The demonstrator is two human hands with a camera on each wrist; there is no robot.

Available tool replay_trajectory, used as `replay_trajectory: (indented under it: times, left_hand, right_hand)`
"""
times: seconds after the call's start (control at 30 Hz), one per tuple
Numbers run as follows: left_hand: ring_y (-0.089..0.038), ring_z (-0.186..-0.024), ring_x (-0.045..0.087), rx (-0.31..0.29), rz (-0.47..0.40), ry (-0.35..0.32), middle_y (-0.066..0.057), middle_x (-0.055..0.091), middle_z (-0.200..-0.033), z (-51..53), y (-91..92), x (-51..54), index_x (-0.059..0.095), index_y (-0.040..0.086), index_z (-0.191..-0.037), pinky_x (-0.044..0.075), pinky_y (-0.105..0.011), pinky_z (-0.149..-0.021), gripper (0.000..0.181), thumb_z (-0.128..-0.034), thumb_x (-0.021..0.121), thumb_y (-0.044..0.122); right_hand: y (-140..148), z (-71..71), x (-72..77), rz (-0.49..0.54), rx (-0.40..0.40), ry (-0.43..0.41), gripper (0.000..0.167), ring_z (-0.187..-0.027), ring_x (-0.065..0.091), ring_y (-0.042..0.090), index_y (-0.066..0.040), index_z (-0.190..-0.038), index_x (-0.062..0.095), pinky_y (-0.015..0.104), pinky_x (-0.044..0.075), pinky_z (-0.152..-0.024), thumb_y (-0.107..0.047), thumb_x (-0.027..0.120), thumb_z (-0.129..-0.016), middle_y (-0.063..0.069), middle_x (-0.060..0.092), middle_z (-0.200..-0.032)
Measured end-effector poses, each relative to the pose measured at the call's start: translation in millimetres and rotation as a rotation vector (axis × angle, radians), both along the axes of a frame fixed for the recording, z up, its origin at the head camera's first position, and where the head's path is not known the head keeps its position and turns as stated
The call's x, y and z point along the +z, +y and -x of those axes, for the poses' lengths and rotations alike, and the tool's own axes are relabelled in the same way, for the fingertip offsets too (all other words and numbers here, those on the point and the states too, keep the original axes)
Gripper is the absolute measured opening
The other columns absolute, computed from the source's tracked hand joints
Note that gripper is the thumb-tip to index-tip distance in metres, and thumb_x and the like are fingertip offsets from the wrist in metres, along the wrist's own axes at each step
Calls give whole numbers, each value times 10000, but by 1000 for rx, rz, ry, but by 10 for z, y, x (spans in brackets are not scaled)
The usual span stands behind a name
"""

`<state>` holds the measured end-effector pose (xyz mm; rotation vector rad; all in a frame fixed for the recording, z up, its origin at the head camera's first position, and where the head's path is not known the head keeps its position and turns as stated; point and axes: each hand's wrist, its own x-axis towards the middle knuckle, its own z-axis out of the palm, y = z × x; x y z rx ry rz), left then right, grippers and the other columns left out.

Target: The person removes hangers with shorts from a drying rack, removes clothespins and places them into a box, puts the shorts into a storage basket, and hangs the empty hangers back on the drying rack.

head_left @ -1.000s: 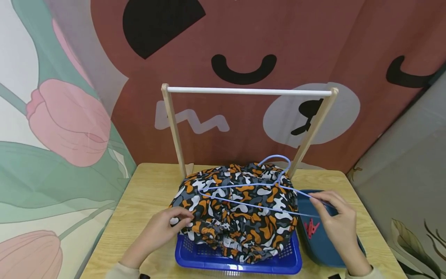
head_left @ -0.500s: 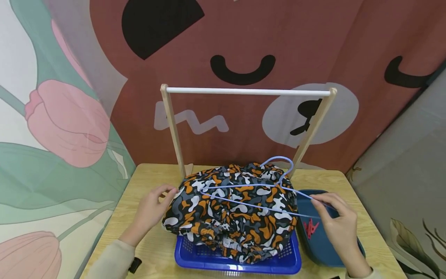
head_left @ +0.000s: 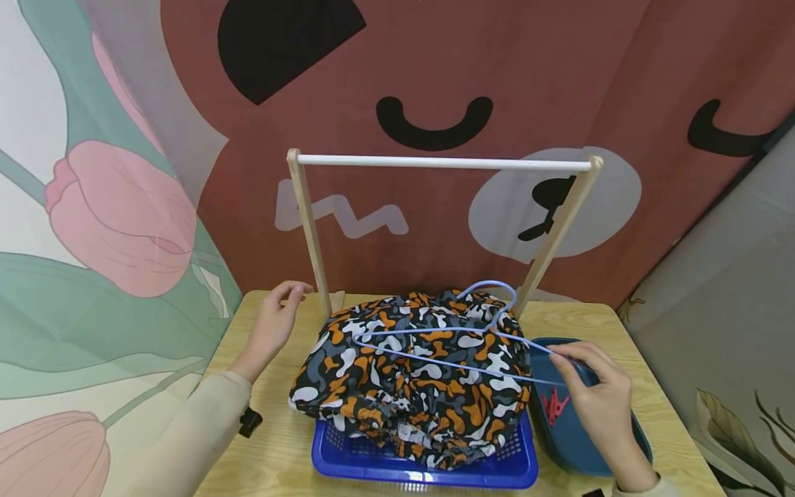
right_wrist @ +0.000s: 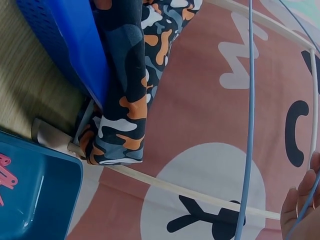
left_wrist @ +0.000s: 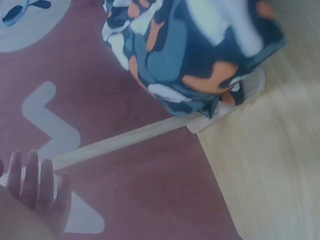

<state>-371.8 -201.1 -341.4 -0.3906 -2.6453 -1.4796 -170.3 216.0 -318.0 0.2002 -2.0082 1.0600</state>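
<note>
A light-blue clothes hanger (head_left: 493,327) is held by my right hand (head_left: 599,404), whose thumb and fingers pinch one end of it. Its hook points away toward the back. Below the hanger, a bunched garment (head_left: 428,414) with a black, orange, white and grey camouflage-like pattern lies heaped on a blue basket (head_left: 425,476); its kind cannot be told. My left hand (head_left: 273,328) holds nothing. It hovers left of the garment, near the rack's left post, with fingers loosely extended. In the left wrist view, the fingers (left_wrist: 46,185) show apart from the cloth.
Behind the garment stands a rack with wooden posts (head_left: 310,235) and a white crossbar (head_left: 444,163). Under my right hand sits a dark teal bin (head_left: 574,449) holding red clothespins (head_left: 554,406). A printed curtain (head_left: 422,228) hangs behind the wooden table (head_left: 273,442).
My left hand has left the garment's left side, moving left and then farther back toward the rack post. The garment's left edge now spreads wider. My right hand keeps the hanger nearly still.
</note>
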Motion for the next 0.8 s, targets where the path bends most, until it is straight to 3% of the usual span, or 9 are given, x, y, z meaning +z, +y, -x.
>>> replay_trajectory:
  times: [0.3,0.57,0.8]
  left_hand:
    - [-354,-1239,510,41,-29,-16,-177,571,-1322,294,44,132,532,30,-1343,393,-528,-1007,468,-1068,412,389]
    - [-349,-1359,407,12,-50,-63,-159,440,-1485,486,91,237,407,90,-1488,349,-546,-1065,585,-1044,430,470]
    - [-343,-1411,327,-16,-124,-104,-157,340,-1551,651,185,341,311,86,-1542,299,-528,-1112,646,-1037,457,461]
  right_hand:
    - [-12,19,-21,-5,-5,-20,283,-868,613,2,92,-879,718,121,451,-794,302,681,-693,109,682,-835]
    - [124,84,-239,-5,-15,-51,315,-859,612,4,66,-895,732,109,445,-794,296,703,-683,71,691,-858]
    - [124,86,-252,-6,-25,-113,288,-863,616,14,28,-927,749,126,451,-799,238,726,-731,16,693,-888]
